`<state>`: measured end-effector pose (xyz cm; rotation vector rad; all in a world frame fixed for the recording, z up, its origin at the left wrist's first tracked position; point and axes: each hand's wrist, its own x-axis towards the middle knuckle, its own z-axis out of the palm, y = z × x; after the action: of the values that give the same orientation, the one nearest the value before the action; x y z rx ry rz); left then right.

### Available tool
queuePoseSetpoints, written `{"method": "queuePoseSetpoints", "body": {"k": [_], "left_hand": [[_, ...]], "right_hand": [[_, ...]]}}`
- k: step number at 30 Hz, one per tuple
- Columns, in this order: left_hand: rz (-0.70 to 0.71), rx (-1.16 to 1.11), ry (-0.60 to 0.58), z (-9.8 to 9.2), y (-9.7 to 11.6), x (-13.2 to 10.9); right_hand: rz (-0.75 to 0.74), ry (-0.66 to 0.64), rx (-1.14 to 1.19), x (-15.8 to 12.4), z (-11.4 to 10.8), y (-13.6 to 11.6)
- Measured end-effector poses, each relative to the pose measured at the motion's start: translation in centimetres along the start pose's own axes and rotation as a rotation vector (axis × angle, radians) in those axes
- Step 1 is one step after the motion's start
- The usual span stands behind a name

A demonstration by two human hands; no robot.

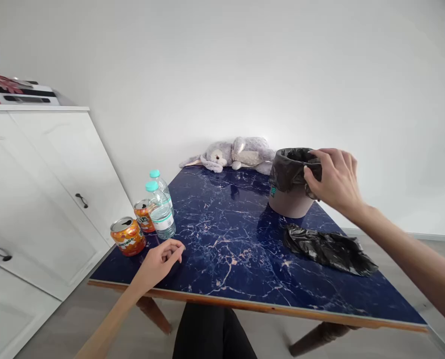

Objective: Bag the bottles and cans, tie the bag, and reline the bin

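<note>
My right hand (pixel 334 180) grips the rim of a small round bin (pixel 290 202), its fingers closed on the black bag liner (pixel 288 169) folded over the edge. The bin stands on a dark blue marble-patterned table (pixel 226 239). My left hand (pixel 160 262) rests near the table's front left edge with its fingers loosely curled and nothing in them. Just left of it stand two orange soda cans (pixel 128 236) and two clear water bottles (pixel 161 212) with teal caps. A loose black plastic bag (pixel 329 248) lies crumpled in front of the bin.
A grey plush toy (pixel 232 153) lies at the table's far edge against the white wall. A white cabinet (pixel 39 199) with dark handles stands close to the table's left side. My dark-trousered legs (pixel 211 331) show under the front edge.
</note>
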<state>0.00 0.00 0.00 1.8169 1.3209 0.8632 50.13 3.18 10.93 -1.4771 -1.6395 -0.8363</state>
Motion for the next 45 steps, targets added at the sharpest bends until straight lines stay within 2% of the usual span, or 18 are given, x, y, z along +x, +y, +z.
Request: {"method": "queuePoseSetpoints", "body": {"k": [4,8,14,20,25,30,32,36,39,43,45], "left_hand": [[-0.020,-0.113,0.015,-0.4,-0.2,0.2],[-0.021,-0.204,0.048,-0.6,-0.5,0.2],[-0.017,-0.313,0.076,-0.8,-0.6,-0.4],[-0.029,-0.408,0.092,-0.9,-0.8,-0.7],[-0.040,-0.466,0.086,-1.0,-0.7,-0.8],[-0.051,-0.476,0.072,-1.1,-0.5,-1.2],[-0.050,-0.471,0.070,-1.0,-0.6,-1.3],[-0.038,-0.457,0.066,-0.9,-0.9,-1.2],[-0.025,-0.449,0.067,-0.9,-1.2,-1.1],[-0.016,-0.432,0.065,-1.0,-1.6,-1.0],[-0.019,-0.417,0.068,-1.0,-1.8,-0.9]], "right_hand": [[0.110,-0.203,-0.031,1.4,2.3,1.8],[0.250,-0.322,0.007,2.1,2.7,1.6],[0.274,-0.402,0.100,2.3,0.2,-1.2],[0.218,-0.507,0.285,1.4,-2.6,-6.6],[0.124,-0.491,0.448,0.4,-4.7,-11.0],[0.072,-0.517,0.546,-0.2,-6.3,-13.4],[0.031,-0.510,0.551,-0.5,-6.6,-13.8],[-0.093,-0.349,0.500,-1.8,-6.6,-14.0],[-0.006,-0.284,0.465,-3.9,-6.0,-13.7],[0.147,-0.341,0.498,-8.2,-4.6,-12.6],[0.145,-0.372,0.473,-10.6,-3.7,-11.9]]}}
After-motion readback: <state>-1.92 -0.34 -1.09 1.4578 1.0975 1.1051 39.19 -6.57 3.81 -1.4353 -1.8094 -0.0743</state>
